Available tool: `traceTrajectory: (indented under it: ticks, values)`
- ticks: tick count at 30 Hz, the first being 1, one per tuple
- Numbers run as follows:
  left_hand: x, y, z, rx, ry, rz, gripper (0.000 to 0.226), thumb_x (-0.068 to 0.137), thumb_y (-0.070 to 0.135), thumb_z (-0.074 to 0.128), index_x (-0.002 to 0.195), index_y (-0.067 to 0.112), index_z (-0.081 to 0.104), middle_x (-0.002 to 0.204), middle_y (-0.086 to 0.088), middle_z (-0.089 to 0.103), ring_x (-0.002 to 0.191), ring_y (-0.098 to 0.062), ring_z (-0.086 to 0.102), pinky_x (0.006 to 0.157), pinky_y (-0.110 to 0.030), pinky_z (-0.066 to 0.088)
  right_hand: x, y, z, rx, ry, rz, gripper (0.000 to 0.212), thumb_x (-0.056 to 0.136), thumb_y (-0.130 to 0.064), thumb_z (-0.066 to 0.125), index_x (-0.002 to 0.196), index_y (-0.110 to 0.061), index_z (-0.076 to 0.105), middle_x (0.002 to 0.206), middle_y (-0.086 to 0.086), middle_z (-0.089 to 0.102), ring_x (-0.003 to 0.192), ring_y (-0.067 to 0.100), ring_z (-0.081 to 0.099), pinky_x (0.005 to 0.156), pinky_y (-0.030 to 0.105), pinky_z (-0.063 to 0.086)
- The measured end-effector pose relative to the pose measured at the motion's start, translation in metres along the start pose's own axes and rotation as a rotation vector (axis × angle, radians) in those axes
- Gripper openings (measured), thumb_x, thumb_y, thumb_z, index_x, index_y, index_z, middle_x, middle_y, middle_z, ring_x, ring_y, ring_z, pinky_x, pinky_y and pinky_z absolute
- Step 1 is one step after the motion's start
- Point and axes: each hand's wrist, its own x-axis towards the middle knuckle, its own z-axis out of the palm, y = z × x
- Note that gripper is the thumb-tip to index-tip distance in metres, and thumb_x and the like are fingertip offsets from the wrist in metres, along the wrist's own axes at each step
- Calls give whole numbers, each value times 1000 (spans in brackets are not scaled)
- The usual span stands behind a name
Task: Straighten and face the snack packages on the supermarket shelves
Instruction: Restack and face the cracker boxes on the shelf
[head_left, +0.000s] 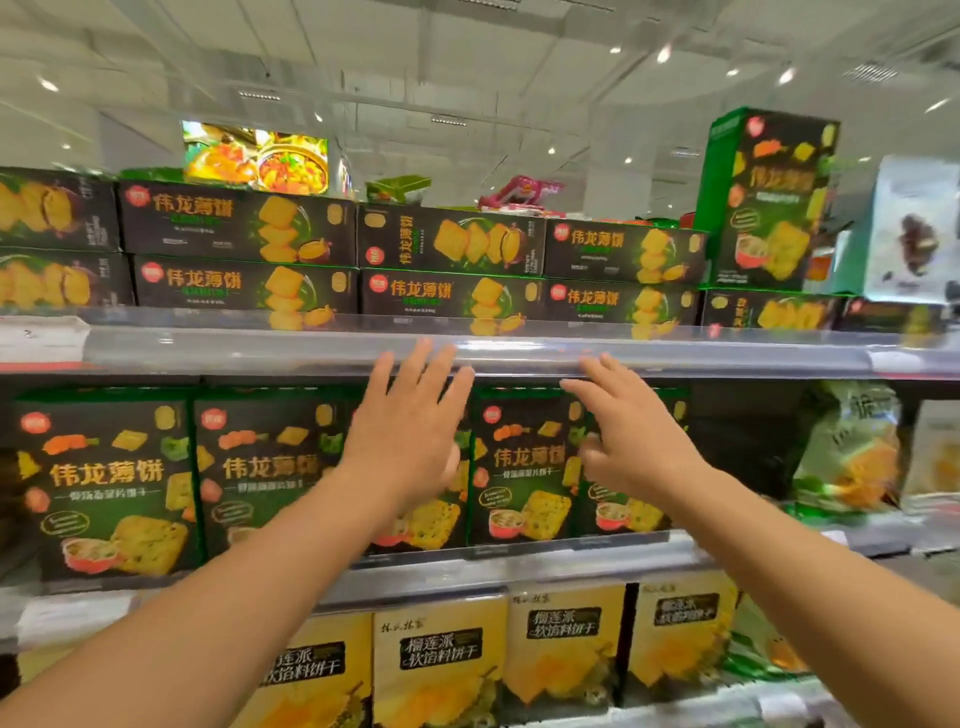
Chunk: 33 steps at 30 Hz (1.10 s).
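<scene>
Dark green cracker boxes stand upright in a row on the middle shelf. My left hand (410, 431), fingers straight and spread, lies in front of the third box (426, 525) and hides most of its face. My right hand (623, 431), also flat with fingers extended, covers the upper part of the last box at the right (631, 514). Between my hands shows another green box (524, 467), facing front. Two more green boxes (114, 483) stand to the left. Whether my palms touch the boxes is unclear.
The top shelf (519, 353) carries black cracker boxes (239, 228) lying flat in two layers, with one green box (769, 202) standing upright at the right. Yellow durian biscuit packages (441, 660) fill the lower shelf. A dark gap and soft bags (852, 452) lie right of the green row.
</scene>
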Motion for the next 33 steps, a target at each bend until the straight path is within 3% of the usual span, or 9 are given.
traceTrajectory:
  ticks: [4, 9, 13, 16, 18, 23, 26, 30, 33]
  values:
    - [27, 71, 0, -29, -8, 163, 74, 87, 44, 48, 153, 25, 19, 162, -8, 9, 149, -30, 0, 121, -50, 4, -50, 73, -7, 28, -3, 66, 72, 84, -23, 59, 149, -28, 30, 161, -3, 16, 148, 17, 5, 117, 31, 3]
    - [80, 148, 4, -21, 51, 173, 75, 88, 42, 52, 153, 22, 22, 162, -6, 14, 150, -29, 6, 119, -47, 8, -69, 198, -26, -22, 83, 150, 77, 81, -15, 63, 150, -12, 29, 159, 10, 19, 146, 26, 11, 117, 32, 7]
    - [127, 205, 16, 37, 36, 138, 78, 90, 44, 48, 155, 20, 11, 164, -5, 4, 150, -28, 1, 119, -48, 8, -61, 272, -28, -65, 96, 131, 81, 82, -16, 60, 152, -15, 19, 162, 9, 7, 148, 26, 4, 116, 32, 5]
    - [144, 230, 29, 66, 10, 29, 84, 89, 43, 48, 155, 19, 3, 164, -6, -1, 150, -29, 0, 120, -49, 7, -55, 295, -21, -59, 72, 59, 83, 77, -13, 62, 151, -10, 24, 159, 16, 15, 147, 34, 12, 119, 47, 15]
    - [143, 237, 34, 91, -3, -16, 88, 85, 42, 54, 155, 16, 7, 163, -10, 4, 150, -31, 5, 120, -53, 8, -54, 300, -12, -54, 65, 13, 84, 75, -13, 64, 150, -5, 26, 158, 18, 18, 146, 37, 14, 117, 53, 18]
    - [137, 253, 43, 123, 45, -91, 94, 76, 34, 65, 154, 9, 19, 161, -16, 17, 148, -37, 16, 116, -58, 15, -65, 294, 13, 74, 130, 21, 81, 83, -23, 60, 152, -10, 20, 162, 13, -1, 149, 29, -9, 120, 47, 1]
    - [139, 259, 47, 102, 76, -138, 92, 74, 30, 67, 152, 8, 24, 160, -17, 21, 147, -37, 19, 116, -59, 19, -96, 277, 35, 240, 129, -54, 64, 87, -44, 53, 144, -19, 41, 161, 8, 15, 148, 28, 8, 118, 47, 15]
    - [140, 260, 51, 99, 91, -140, 92, 71, 27, 68, 151, 6, 26, 159, -18, 23, 146, -39, 21, 114, -61, 21, -119, 252, 60, 299, -285, 178, 76, 74, -83, 34, 133, -36, 45, 155, 0, 28, 132, 24, 40, 101, 41, 43]
    - [141, 266, 51, 64, 71, -196, 92, 74, 27, 65, 153, 6, 21, 161, -17, 15, 148, -38, 12, 116, -60, 15, -112, 247, 66, 441, -396, 366, 66, 66, -85, 43, 109, -35, 39, 112, -9, 56, 92, 11, 60, 79, 37, 54]
